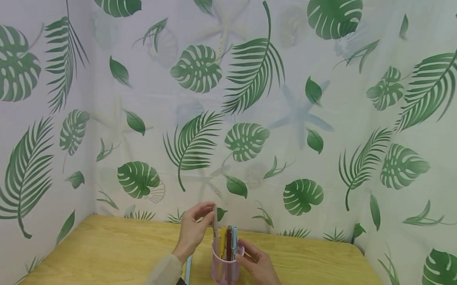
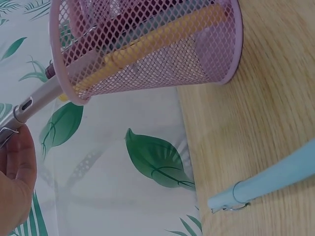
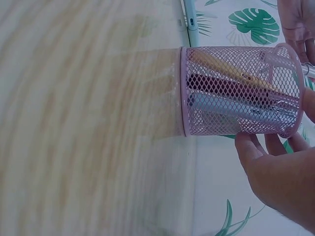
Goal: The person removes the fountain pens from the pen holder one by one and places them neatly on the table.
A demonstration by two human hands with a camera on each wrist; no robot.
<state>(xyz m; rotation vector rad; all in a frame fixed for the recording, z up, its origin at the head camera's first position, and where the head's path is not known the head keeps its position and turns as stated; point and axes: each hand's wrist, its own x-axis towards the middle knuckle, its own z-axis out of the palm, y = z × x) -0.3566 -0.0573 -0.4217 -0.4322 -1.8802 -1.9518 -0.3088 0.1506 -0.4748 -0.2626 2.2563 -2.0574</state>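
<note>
A pink mesh pen holder (image 1: 224,276) stands upright on the wooden table. Inside it are a yellow pen (image 1: 223,241), a dark red pen (image 1: 229,242) and a light blue pen (image 1: 234,242). My left hand (image 1: 193,231) pinches a silver-grey pen (image 2: 42,98) by its upper end, and the lower part of that pen is within the holder. My right hand (image 1: 260,264) grips the holder near its rim, thumb on the near side and fingers on the far side. In the right wrist view, those fingers (image 3: 256,147) lie against the mesh.
Another light blue pen (image 2: 266,177) lies on the table (image 1: 130,249) to the left of the holder, partly hidden by the left sleeve (image 1: 165,275) in the head view. Behind the table hangs a white curtain (image 1: 146,91) printed with green leaves.
</note>
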